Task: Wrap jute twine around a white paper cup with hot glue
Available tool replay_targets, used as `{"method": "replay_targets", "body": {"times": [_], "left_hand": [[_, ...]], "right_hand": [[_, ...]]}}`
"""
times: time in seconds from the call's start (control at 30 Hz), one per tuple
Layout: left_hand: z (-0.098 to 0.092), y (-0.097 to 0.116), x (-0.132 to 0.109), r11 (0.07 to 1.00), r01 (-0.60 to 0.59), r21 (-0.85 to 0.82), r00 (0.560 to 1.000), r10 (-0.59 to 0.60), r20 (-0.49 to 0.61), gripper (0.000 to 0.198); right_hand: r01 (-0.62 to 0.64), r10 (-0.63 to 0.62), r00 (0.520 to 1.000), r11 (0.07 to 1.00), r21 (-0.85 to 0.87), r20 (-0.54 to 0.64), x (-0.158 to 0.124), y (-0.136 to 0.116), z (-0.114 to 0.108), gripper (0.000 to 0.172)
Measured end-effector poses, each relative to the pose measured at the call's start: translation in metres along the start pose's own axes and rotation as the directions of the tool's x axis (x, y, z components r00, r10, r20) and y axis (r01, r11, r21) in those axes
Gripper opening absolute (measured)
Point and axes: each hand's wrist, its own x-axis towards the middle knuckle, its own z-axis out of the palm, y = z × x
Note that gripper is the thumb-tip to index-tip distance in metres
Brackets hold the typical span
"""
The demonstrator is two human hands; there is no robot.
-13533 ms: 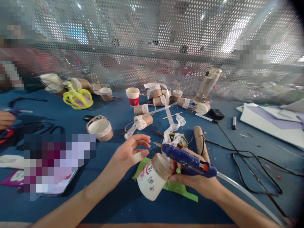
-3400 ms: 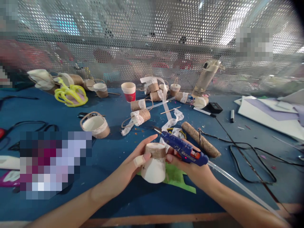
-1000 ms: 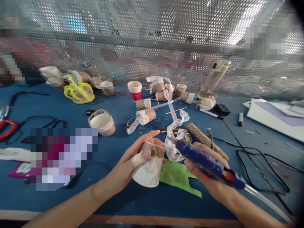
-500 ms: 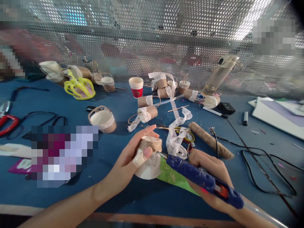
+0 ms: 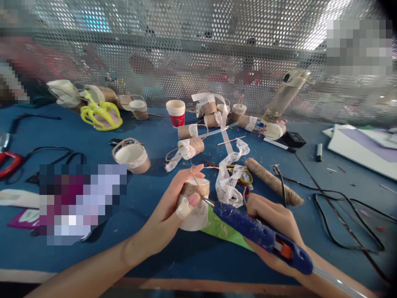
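My left hand [image 5: 173, 207] is closed round an upturned white paper cup [image 5: 195, 213] whose top part is wound with brown twine. A bandage wraps the thumb. My right hand [image 5: 276, 223] grips a blue hot glue gun [image 5: 260, 236], and its metal nozzle touches the cup just under the twine band. A clear glue stick sticks out of the gun's back end at the lower right. A green paper scrap [image 5: 226, 231] lies under the cup and the gun.
On the blue table [image 5: 155, 256] lie a twine spool [image 5: 273, 182], white lace ribbon [image 5: 231, 178], several twine-wrapped cups [image 5: 132, 157], a red paper cup [image 5: 175, 113], a yellow crown shape [image 5: 101, 116], black cables [image 5: 341, 207], white boards [image 5: 362, 149] and a bottle [image 5: 283, 97]. A perforated metal screen stands behind.
The glue gun swung down from in front of the cup and its nozzle now touches the cup's side. The left hand has kept its hold on the cup, turning it a little.
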Motion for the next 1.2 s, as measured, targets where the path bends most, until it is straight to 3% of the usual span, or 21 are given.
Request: {"method": "replay_targets", "body": {"times": [0.83,1.03,1.2], "left_hand": [[-0.0006,-0.0026,0.0005,0.999,0.012,0.038,1.000,-0.012,-0.022,0.040],[0.0008,-0.0048,-0.0003,0.997,0.017,0.069,0.999,-0.015,-0.035,0.041],[0.0007,-0.0038,-0.0008,1.000,0.023,-0.001,0.999,-0.023,-0.049,0.040]], "right_hand": [[-0.056,0.056,0.998,0.998,-0.022,-0.019,0.0019,-0.0038,-0.0014,0.030],[-0.023,0.023,1.000,1.000,-0.006,-0.006,0.0021,-0.0050,-0.0009,0.031],[-0.055,0.054,0.998,0.998,-0.023,-0.020,0.0017,-0.0031,-0.0005,0.031]]}}
